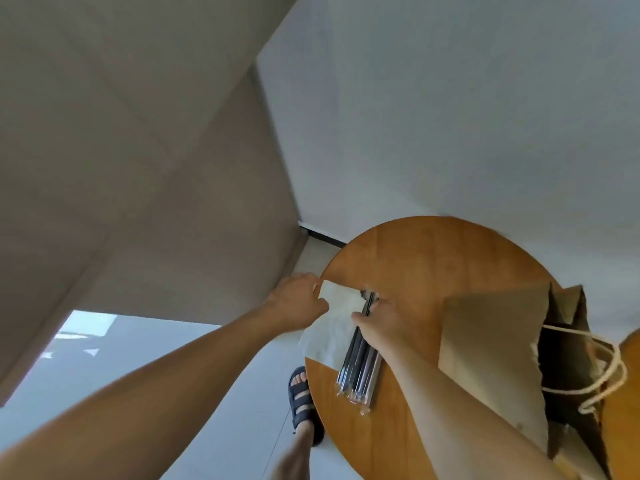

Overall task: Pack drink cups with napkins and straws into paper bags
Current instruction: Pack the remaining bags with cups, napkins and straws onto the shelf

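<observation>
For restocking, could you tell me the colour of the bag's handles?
Handles are cream-white; head view.

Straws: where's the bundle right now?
In the head view the straws lie at the left of the round table, right beside the napkin and left of the paper bag, with the right hand curled over their far end.
</observation>
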A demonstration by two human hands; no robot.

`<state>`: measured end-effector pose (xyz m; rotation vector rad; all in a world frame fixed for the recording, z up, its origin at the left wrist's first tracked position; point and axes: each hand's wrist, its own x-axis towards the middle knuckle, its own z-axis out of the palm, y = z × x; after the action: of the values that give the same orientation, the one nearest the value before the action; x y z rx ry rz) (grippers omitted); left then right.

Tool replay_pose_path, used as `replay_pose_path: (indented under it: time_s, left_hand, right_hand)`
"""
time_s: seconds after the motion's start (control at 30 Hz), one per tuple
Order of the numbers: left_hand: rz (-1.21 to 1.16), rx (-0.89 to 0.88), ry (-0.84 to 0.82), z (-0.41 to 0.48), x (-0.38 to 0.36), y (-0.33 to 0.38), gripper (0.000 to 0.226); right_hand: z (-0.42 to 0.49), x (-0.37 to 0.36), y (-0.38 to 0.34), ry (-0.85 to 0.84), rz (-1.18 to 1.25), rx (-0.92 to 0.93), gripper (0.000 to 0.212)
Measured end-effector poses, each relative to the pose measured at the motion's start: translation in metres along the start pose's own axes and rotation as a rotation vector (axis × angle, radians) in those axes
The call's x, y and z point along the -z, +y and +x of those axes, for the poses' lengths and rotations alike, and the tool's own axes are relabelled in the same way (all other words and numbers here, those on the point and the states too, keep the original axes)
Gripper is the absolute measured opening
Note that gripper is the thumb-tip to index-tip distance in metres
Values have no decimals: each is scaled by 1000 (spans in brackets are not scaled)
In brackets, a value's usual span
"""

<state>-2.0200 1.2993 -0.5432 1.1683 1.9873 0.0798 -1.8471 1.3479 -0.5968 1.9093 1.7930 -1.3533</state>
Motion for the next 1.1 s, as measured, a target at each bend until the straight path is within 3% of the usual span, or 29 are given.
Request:
replay_pose_path:
  time_s: [0.43,0.67,0.83,1.0,1.1]
  left_hand:
    - [-31,16,-48,20,-30,-25,46]
    - [-20,50,-30,15,-29,-30,47]
    - [-108,81,-27,13,-26,-29,52]
    - [-335,133,-54,9,-26,-22,54]
    - [-479,160,-83,5,-26,-15,52]
  right_hand:
    - [52,-35,10,117,-106,-13,30]
    - [59,-37,9,116,-40,3,29]
    - [40,-27,5,12,325,37,35]
    - [15,-8,2,-166,609,107,10]
    - [5,5,-2,-191,722,138,13]
